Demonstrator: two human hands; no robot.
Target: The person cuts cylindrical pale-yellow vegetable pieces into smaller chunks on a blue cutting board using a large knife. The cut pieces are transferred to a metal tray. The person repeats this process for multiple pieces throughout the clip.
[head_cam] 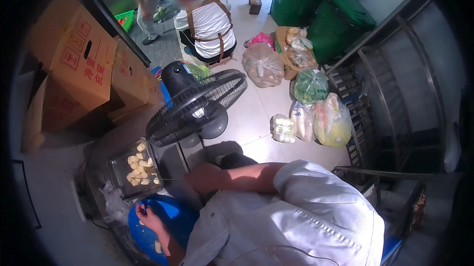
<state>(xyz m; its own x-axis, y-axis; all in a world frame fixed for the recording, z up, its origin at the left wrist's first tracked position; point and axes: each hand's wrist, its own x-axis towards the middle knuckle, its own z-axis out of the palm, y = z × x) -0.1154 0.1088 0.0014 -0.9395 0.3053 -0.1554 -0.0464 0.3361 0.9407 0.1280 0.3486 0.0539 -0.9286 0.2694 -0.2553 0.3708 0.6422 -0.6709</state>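
My right hand, blurred, grips what looks like a knife, seen almost edge-on. Its thin blade reaches left over a clear rectangular tray. Pale yellow cut chunks, several of them, lie in that tray. Over a round blue board is my left hand, fingers apart, with nothing visible between them. One pale chunk rests on the board below this hand, and small scraps lie close to the fingers. My forearm and the white coat hide part of the board.
A black fan stands just beyond the tray. Cardboard boxes are stacked at left. Bagged vegetables sit on the floor near a metal rack. Farther off are green bins, a crouching person and a standing person.
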